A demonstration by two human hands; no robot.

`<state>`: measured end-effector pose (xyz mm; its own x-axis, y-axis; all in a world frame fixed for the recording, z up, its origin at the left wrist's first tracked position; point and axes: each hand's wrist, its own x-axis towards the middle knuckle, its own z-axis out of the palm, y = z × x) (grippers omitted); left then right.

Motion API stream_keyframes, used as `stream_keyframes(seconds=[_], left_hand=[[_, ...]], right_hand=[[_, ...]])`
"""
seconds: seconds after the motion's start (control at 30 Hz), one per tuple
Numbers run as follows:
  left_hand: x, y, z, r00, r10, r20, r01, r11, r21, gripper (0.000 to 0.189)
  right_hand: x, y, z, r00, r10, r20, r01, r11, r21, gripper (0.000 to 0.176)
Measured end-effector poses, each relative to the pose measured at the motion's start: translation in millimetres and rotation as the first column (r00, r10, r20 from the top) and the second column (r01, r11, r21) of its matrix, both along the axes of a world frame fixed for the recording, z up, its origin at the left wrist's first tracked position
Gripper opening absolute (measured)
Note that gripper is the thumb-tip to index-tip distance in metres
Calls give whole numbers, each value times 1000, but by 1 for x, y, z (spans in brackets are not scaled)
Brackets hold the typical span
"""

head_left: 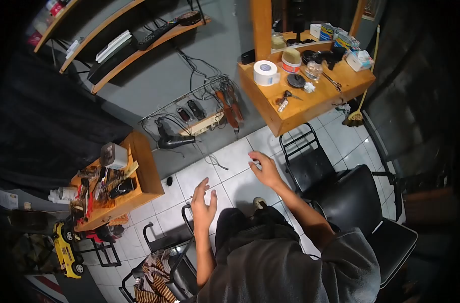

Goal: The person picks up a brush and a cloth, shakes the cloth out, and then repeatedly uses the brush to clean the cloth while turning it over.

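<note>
My left hand (203,206) is raised in front of my body, fingers stretched out and thumb apart, with nothing in it. To its right my right hand (264,169) hangs in the air over the white tiled floor (235,188), fingers slightly curved and spread from the thumb, holding nothing. Neither hand touches anything. Beyond them a black hair dryer (172,138) hangs on the wall rack, beside hair clippers (194,109) and tangled cables. The wooden mirror shelf (285,117) carries a white paper roll (265,73), scissors (289,95) and a round black lid (296,80).
At left, a wooden counter (151,174) holds a plastic tub (114,156) and tools. Black chairs (348,194) stand at my right; another chair with a striped cloth (154,275) is at lower left. A yellow toy car (66,250) lies farther left. A broom (356,117) leans at right.
</note>
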<state>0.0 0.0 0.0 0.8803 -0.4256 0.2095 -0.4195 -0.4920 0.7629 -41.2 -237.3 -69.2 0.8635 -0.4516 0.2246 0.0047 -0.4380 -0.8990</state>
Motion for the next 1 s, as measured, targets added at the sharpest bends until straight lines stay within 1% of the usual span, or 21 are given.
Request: stream_keyframes(seconds=[0.07, 0.1, 0.17, 0.2, 0.23, 0.3, 0.4, 0.47, 0.5, 0.53, 0.57, 0.63, 0.67, 0.77, 0.8, 0.9, 0.93, 0.97, 1.0], left_hand=[[-3, 8, 8, 1000, 11, -1, -11, 1000, -3, 37], [71, -59, -22, 1000, 3, -13, -4, 991, -136, 37], [108, -54, -31, 999, -33, -12, 31, 992, -122, 37], [128, -49, -34, 999, -42, -21, 41, 996, -81, 38], [147, -54, -45, 997, -59, -43, 54, 994, -94, 37], [186, -67, -52, 996, -87, -1, 87, 993, -80, 37], [237, -85, -61, 987, -160, -17, 159, 986, -43, 38], [263, -97, -57, 980, -195, -31, 195, 981, -6, 38], [272, -100, -56, 976, -215, -38, 216, 976, 19, 38], [281, -105, -58, 976, -219, 21, 219, 975, -26, 37], [289, -108, -57, 975, -222, -34, 221, 975, -27, 37], [303, -112, -54, 973, -227, -32, 227, 974, -18, 38], [306, -113, -51, 975, -210, -66, 209, 978, -21, 38], [316, -121, -53, 975, -187, -122, 184, 982, -35, 38], [320, -124, -56, 973, -185, -141, 186, 983, -12, 38], [332, -138, -63, 972, -203, -121, 202, 979, -18, 38], [334, -142, -66, 967, -211, -143, 205, 977, -53, 38], [338, -146, -75, 969, -215, -126, 210, 976, -53, 37], [340, -149, -70, 961, -222, -163, 217, 975, -50, 37]], right_hand=[[13, 14, 4, 1000, -10, -10, 10, 1000, 3, 24], [95, -59, 3, 1000, -23, -19, 21, 997, -77, 23], [142, -48, -15, 998, -63, -23, 64, 997, 42, 22], [163, -40, -23, 997, -71, 24, 69, 996, 50, 22], [184, -41, -30, 996, -83, 11, 82, 996, 34, 22], [217, -48, -45, 994, -107, -25, 107, 994, -6, 21], [263, -63, -73, 984, -127, -127, 120, 991, -61, 22], [293, -74, -96, 975, -203, -94, 190, 974, -125, 25], [301, -74, -94, 968, -241, -75, 228, 962, -151, 26], [305, -78, -85, 951, -181, -249, 190, 982, 12, 33], [314, -79, -86, 955, -234, -185, 222, 972, -80, 34], [334, -87, -94, 951, -305, -43, 284, 922, -261, 37], [343, -91, -102, 955, -286, -72, 254, 922, -293, 46], [354, -96, -99, 981, -192, -23, 184, 962, -204, 50], [357, -99, -100, 974, -123, -189, 124, 992, -5, 48], [364, -100, -105, 973, -232, 12, 230, 956, -180, 45], [366, -102, -105, 973, -222, 68, 231, 953, -194, 41], [370, -105, -105, 974, -223, 47, 228, 946, -232, 41], [368, -104, -100, 974, -227, 18, 223, 937, -269, 40]])
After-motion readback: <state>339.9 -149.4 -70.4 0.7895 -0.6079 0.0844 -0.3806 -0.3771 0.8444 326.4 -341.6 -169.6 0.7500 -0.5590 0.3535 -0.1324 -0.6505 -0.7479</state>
